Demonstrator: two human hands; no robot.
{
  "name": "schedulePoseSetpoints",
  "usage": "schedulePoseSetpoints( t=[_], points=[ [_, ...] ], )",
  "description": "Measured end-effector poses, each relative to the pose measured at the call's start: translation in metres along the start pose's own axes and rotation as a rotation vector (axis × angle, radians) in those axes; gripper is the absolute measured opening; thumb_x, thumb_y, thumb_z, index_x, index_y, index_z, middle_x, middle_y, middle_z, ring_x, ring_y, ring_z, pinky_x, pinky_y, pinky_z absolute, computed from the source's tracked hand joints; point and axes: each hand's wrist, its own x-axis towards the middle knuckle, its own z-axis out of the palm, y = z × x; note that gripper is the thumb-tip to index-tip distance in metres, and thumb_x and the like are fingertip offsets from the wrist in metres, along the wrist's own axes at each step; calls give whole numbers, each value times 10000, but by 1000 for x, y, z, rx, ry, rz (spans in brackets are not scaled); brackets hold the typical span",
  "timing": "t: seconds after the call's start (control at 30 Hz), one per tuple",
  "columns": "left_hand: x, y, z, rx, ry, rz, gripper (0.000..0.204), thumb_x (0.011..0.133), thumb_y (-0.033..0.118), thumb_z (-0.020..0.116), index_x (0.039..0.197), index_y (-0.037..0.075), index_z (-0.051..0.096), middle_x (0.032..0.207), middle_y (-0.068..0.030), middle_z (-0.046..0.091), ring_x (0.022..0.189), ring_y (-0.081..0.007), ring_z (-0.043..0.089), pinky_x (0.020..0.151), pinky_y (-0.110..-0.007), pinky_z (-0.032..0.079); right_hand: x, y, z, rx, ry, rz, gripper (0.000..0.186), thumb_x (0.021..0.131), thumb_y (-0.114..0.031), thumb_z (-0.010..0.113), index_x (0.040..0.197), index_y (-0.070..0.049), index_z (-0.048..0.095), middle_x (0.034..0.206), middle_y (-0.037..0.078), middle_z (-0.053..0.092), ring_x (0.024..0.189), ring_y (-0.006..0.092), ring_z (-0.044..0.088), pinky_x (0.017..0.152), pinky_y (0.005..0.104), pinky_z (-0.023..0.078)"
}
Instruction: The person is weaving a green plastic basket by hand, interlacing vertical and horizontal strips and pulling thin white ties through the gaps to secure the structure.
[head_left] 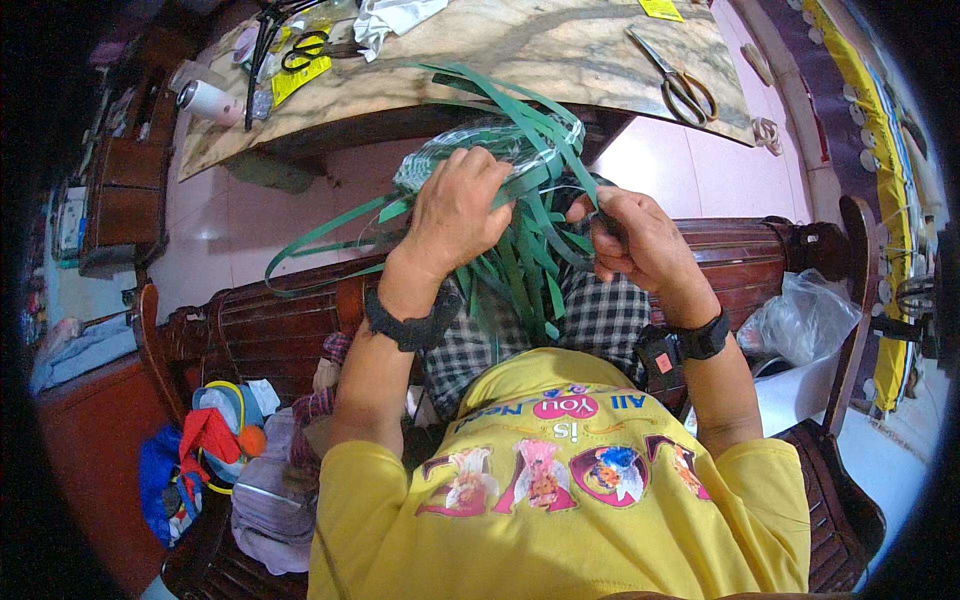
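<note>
With your left hand (455, 215) clamped over the woven basket (490, 150), keep your right hand (635, 240) fingers pinched on one green strip (545, 135), pulling it snug and flat.

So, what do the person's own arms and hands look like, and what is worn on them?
Both hands are bare, without gloves. The left hand has a broad black strap with a bulky block on its wrist. The right hand has a similar black wrist strap, whose block carries a small red patch. The forearms are uncovered; bright yellow short sleeves of a printed shirt cover the upper arms. No rings can be seen.
</note>
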Motion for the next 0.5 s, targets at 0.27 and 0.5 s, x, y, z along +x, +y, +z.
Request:
schedulePoseSetpoints(
  t=[0.27,0.5],
  points=[
    [9,19,10,30,27,-23,361,703,133,735,1035,49,622,935,-115,572,914,-315,558,782,-417,466,7,0,-26,-223,10,111,449,1005,-418,494,709,-85,549,475,-37,393,373,82,365,412,263,384],
    [15,31,10,72,-26,-89,369,681,131,742,1022,60,618,945,-87,560,920,-286,547,785,-399,455,-9,-9,-30,-297,37,-73,434,985,-405,559,683,-94,550,506,-32,459,418,63,440,416,234,364]
  ],
)
